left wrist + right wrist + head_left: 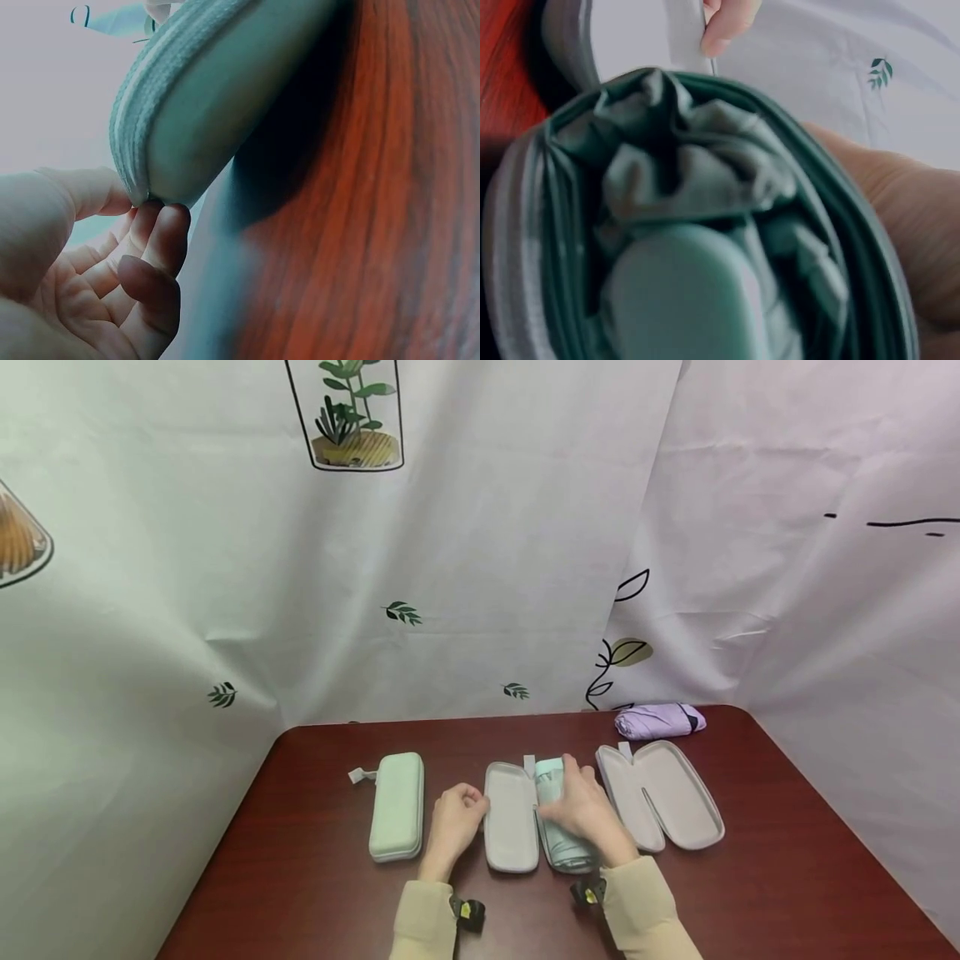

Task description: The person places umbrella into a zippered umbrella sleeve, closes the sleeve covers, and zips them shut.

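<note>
A folded mint umbrella (561, 841) is lying in an open case's (512, 822) right half, its long axis running away from the person, under the right hand (585, 806).
The right hand is curving thumb and fingers around the umbrella; left of it, the left hand (454, 820) is pinching the case's outer left edge.
</note>
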A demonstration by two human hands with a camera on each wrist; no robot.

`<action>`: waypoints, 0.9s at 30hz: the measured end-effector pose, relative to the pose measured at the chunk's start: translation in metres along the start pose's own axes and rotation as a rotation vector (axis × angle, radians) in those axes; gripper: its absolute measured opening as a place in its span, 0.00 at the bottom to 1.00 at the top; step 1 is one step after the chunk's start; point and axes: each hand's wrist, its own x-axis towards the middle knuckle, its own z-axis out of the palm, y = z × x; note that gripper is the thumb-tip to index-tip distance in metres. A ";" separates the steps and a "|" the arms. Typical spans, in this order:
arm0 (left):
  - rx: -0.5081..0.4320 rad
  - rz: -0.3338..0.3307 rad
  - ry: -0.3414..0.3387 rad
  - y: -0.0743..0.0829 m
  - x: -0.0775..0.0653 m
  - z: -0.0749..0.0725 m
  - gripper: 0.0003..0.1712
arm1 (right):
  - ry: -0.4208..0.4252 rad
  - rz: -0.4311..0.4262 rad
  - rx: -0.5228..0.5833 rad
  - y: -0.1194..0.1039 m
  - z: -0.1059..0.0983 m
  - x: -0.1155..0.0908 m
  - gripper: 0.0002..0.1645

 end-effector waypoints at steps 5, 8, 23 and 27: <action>0.004 -0.005 -0.002 0.000 0.001 0.000 0.05 | -0.007 0.005 -0.020 0.002 0.001 0.002 0.63; 0.006 -0.009 -0.003 0.000 0.002 -0.001 0.05 | -0.014 0.006 -0.036 0.004 0.002 0.004 0.61; 0.012 0.007 0.003 0.000 0.001 -0.003 0.05 | -0.022 0.035 -0.015 0.009 0.010 0.009 0.61; 0.011 0.006 0.008 0.000 0.002 -0.005 0.05 | -0.035 0.011 -0.049 0.010 0.009 0.009 0.59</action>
